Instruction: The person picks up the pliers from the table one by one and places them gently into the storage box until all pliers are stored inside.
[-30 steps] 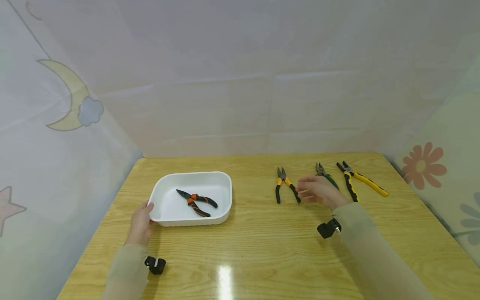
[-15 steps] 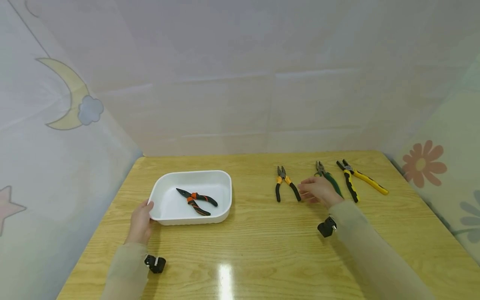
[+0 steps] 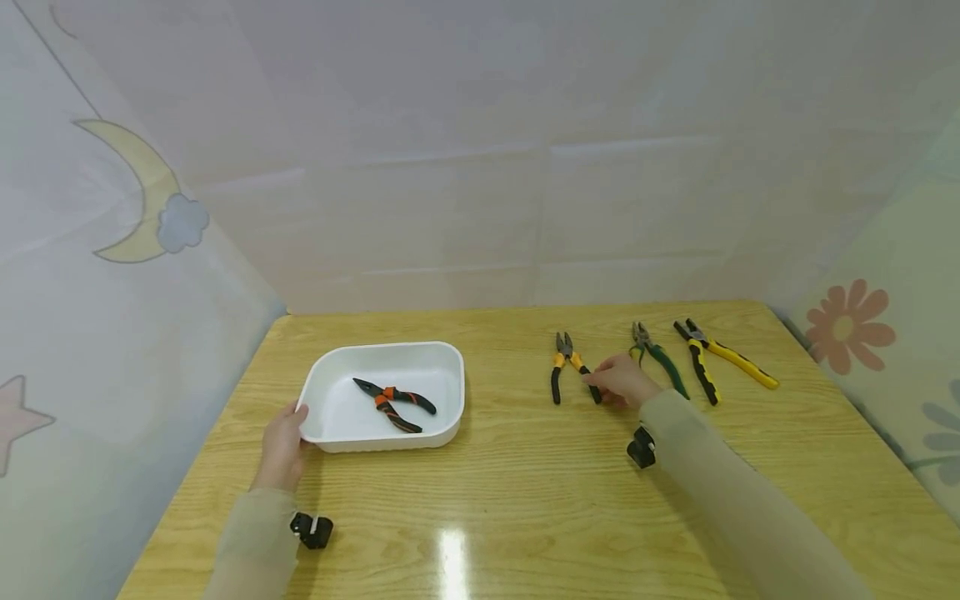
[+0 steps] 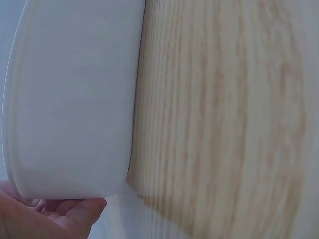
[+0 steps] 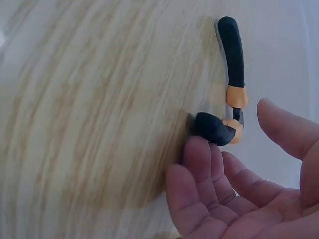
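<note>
My left hand [image 3: 281, 442] grips the left end of a white tray [image 3: 382, 445], its thumb over the rim. In the left wrist view fingers [image 4: 79, 219] show against the end wall of the tray [image 4: 75, 99]. Needle-nose pliers [image 3: 384, 397] with black and orange handles lie inside the tray. My right hand [image 3: 622, 382] is at the right handle of pliers [image 3: 558, 371] with black and yellow-orange handles, lying on the table with handles spread. In the right wrist view the fingertips are right at that black handle [image 5: 214, 130], while the thumb stands apart from it.
Right of that hand lie green-handled pliers [image 3: 663, 365]. Farther right are larger pliers [image 3: 701, 367] with yellow and black handles. The wooden table [image 3: 495, 517] meets a pale cloth wall [image 3: 480, 208] at the back; similar cloth hangs on both sides.
My right hand has moved left and down to the handle of the yellow-orange and black pliers, uncovering the green-handled pliers. The left hand and tray stay in place.
</note>
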`<state>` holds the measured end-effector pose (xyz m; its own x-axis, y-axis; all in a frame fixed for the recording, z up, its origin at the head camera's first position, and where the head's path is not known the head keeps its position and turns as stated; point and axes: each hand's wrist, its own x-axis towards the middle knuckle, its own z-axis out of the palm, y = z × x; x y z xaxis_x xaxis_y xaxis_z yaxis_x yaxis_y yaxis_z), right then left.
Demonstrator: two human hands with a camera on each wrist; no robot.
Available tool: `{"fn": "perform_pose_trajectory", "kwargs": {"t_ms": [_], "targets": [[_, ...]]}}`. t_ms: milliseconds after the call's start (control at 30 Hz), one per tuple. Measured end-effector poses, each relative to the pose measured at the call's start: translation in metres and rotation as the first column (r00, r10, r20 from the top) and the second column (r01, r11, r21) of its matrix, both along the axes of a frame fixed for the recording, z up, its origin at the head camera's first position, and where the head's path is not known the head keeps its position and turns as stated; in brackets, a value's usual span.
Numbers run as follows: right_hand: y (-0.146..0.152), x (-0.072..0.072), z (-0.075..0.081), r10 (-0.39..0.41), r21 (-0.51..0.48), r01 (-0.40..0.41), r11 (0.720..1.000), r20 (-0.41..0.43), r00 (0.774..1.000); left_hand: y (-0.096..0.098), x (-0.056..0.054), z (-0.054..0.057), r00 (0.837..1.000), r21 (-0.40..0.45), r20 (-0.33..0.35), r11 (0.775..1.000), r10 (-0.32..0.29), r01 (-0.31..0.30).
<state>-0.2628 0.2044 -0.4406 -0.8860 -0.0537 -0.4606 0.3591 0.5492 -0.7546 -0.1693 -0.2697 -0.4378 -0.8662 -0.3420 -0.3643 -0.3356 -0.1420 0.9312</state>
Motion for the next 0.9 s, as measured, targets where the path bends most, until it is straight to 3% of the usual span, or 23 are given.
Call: {"fn": "perform_pose_trajectory", "kwargs": {"t_ms": [300, 633, 900], "targets": [[0.004, -0.001, -0.007, -0.058, -0.059, 0.061, 0.996, 0.052, 0.997, 0.001, -0.002, 0.0, 1.0, -0.004, -0.007, 1.0, -0.017, 0.017], [0.001, -0.004, -0.017, -0.03, 0.003, 0.03, 1.0, -0.02, 0.999, -0.004, -0.001, -0.005, 1.0, -0.027, 0.017, 1.0, -0.014, 0.015], [0.004, -0.007, -0.021, -0.078, -0.1, 0.079, 0.992, 0.016, 0.997, -0.005, 0.002, -0.005, 0.999, -0.045, 0.03, 0.999, -0.024, 0.025]]}}
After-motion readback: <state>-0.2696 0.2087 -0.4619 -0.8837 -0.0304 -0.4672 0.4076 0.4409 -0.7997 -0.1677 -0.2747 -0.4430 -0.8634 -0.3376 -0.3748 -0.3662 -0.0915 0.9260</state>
